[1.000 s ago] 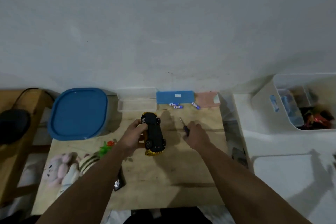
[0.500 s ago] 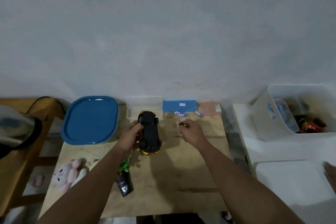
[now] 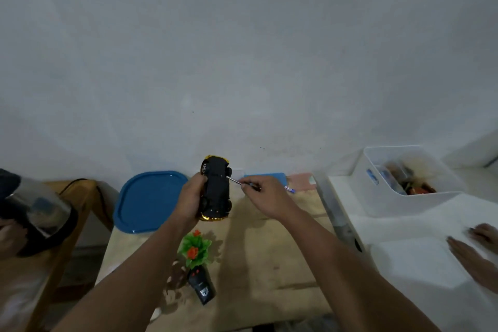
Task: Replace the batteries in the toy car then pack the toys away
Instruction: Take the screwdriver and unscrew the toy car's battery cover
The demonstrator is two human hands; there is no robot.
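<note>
toy car (image 3: 216, 191) — black, gold trim; lid (image 3: 147, 201) — blue; bin (image 3: 398, 188) — white

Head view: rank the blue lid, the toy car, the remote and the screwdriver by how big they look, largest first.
1. Blue lid, clearly largest.
2. Toy car, held up off the table, so nearer the camera and perhaps flattered.
3. Remote, also close to the camera.
4. Screwdriver, smallest; the right hand hides its handle.
</note>
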